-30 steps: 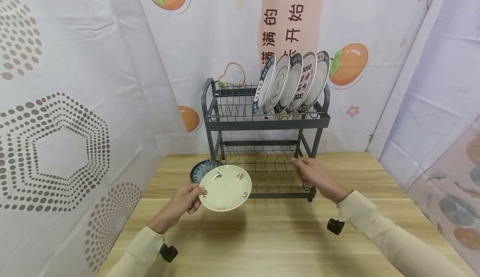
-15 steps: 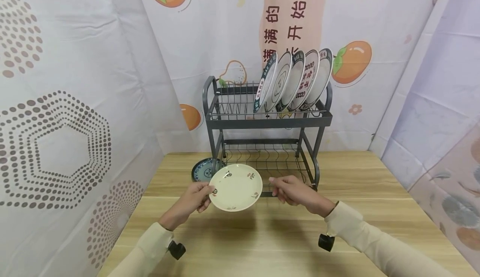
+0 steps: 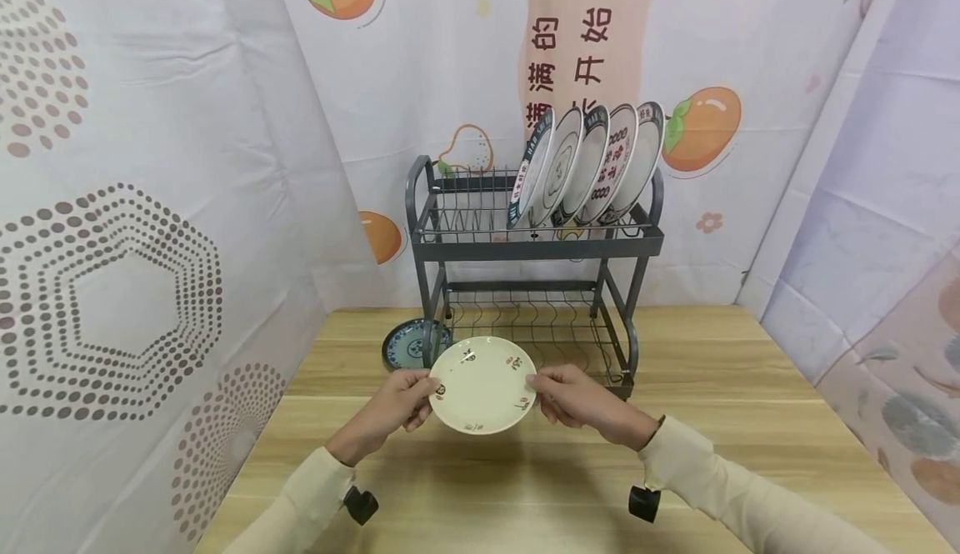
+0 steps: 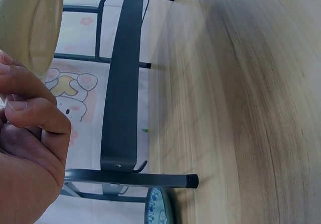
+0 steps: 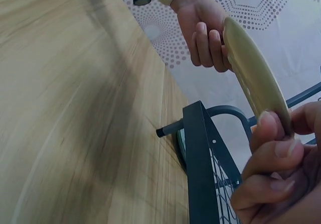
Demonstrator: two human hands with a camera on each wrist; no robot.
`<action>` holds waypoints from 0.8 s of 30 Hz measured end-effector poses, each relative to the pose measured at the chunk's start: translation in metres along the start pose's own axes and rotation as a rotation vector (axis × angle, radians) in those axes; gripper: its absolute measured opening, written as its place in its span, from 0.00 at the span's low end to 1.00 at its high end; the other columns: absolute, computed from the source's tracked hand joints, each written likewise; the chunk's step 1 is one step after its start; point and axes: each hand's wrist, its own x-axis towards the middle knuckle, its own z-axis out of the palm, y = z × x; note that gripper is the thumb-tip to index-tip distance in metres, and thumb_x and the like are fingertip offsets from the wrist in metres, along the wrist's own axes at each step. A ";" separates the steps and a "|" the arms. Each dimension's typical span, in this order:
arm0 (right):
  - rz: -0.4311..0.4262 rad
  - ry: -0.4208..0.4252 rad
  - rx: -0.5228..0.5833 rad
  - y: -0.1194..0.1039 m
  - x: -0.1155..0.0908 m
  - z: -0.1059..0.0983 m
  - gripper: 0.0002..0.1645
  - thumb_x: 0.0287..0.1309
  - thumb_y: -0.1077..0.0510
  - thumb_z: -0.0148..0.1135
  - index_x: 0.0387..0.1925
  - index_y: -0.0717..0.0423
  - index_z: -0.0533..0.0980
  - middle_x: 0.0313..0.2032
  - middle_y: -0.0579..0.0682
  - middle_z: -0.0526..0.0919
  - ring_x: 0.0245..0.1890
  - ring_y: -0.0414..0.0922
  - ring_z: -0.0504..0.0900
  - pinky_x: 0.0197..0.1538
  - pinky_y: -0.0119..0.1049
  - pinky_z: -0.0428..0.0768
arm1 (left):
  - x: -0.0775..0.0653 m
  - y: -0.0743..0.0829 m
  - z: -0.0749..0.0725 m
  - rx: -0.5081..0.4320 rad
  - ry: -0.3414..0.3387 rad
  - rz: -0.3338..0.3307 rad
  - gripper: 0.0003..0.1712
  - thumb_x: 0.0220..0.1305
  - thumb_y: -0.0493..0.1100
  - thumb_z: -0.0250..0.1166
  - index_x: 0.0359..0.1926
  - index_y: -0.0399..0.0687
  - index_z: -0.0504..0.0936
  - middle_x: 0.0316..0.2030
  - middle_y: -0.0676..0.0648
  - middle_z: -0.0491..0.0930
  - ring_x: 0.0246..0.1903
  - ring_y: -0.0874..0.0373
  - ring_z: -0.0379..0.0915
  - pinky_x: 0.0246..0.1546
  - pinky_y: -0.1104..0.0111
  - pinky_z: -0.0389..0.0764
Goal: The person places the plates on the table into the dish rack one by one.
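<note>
A cream plate (image 3: 483, 386) with small floral marks near its rim is held above the table, in front of the dish rack. My left hand (image 3: 397, 404) pinches its left edge, thumb on top and fingers curled beneath. At the opposite edge my right hand (image 3: 573, 400) grips the rim the same way. From the right wrist view the plate (image 5: 253, 66) appears edge-on between both hands. The left wrist view catches the plate's underside (image 4: 35, 28) beside my left hand (image 4: 30, 128).
The dark two-tier dish rack (image 3: 536, 246) stands behind; several patterned plates (image 3: 585, 167) lean upright on its top tier's right side. A blue patterned plate (image 3: 407, 344) lies on the wooden table (image 3: 675, 354) by the rack's left leg. Printed cloth (image 3: 255, 121) hangs around.
My right hand has come left and down from beside the rack and now grips the plate's right edge. My left hand has carried the plate slightly to the right.
</note>
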 end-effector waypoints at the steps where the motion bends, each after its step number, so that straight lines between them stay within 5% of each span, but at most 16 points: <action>1: -0.002 0.006 0.000 0.000 0.000 0.000 0.24 0.79 0.47 0.50 0.35 0.61 0.79 0.19 0.48 0.75 0.12 0.37 0.59 0.17 0.29 0.58 | 0.000 0.000 0.000 0.001 0.001 -0.002 0.17 0.80 0.44 0.52 0.43 0.35 0.81 0.21 0.50 0.73 0.17 0.63 0.63 0.18 0.75 0.65; 16: 0.030 0.150 0.050 -0.004 -0.002 0.002 0.17 0.76 0.55 0.53 0.32 0.61 0.78 0.20 0.46 0.73 0.17 0.37 0.61 0.20 0.27 0.59 | 0.005 0.002 0.001 -0.016 -0.046 0.005 0.20 0.79 0.52 0.55 0.43 0.39 0.80 0.20 0.51 0.74 0.18 0.62 0.65 0.19 0.73 0.69; 24: 0.012 0.201 0.027 -0.007 -0.003 -0.008 0.17 0.76 0.55 0.52 0.37 0.63 0.80 0.20 0.47 0.73 0.19 0.38 0.63 0.21 0.28 0.61 | 0.022 0.016 -0.014 -0.098 0.090 0.045 0.26 0.78 0.58 0.55 0.31 0.41 0.75 0.19 0.50 0.73 0.16 0.61 0.65 0.18 0.73 0.69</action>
